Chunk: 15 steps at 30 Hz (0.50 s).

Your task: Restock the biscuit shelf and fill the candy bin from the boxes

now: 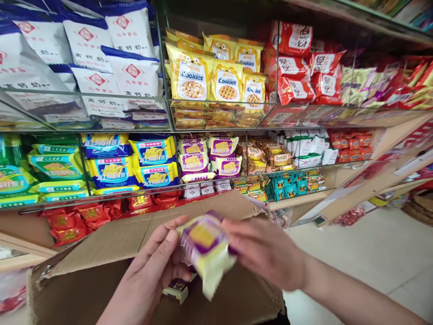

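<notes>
A purple and cream soda biscuit packet is tilted between my two hands above an open cardboard box. The fingers and thumb of my left hand are closed on its left end. My right hand has its fingers at the packet's right side, slightly blurred by motion, and its thumb is hidden. Below my left fingers a similar packet shows partly; whether it touches them I cannot tell. Similar purple packets stand stacked on the lower shelf ahead.
Glass-divided shelves hold yellow cookie bags, blue and yellow biscuit packets, white bags and red packets. Red packets lie low behind the box. Tiled floor shows at right.
</notes>
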Tool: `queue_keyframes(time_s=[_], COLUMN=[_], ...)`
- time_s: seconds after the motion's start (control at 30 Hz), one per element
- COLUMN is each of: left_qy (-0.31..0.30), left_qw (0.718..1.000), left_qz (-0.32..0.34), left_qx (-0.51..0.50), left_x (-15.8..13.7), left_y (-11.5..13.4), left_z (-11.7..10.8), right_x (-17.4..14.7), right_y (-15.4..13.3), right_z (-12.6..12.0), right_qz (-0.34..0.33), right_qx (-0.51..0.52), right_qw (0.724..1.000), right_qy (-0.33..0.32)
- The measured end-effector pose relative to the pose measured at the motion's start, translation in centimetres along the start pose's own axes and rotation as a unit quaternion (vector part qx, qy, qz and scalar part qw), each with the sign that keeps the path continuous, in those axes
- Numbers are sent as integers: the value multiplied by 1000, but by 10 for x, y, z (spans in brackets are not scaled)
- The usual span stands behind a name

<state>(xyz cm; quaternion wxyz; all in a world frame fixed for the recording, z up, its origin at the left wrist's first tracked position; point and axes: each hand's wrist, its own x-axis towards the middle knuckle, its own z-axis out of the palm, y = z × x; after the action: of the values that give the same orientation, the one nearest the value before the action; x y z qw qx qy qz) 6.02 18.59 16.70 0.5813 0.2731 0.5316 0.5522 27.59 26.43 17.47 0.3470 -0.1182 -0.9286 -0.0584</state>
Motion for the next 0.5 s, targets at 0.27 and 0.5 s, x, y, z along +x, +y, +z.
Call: queue_keyframes(time_s=[0.27, 0.5], left_qy=[67, 45], left_qw=[979, 972], left_qz=[93, 57], left_qx=[167, 225], left_x=[3, -3], left_y=[0, -6], left_z=[-22, -37], right_x=[35, 46], right_y=[107, 115], right_z=[12, 26], right_qz=[84, 74], right_qx=[-179, -228], right_qw=[973, 968], right_qy=[123, 76])
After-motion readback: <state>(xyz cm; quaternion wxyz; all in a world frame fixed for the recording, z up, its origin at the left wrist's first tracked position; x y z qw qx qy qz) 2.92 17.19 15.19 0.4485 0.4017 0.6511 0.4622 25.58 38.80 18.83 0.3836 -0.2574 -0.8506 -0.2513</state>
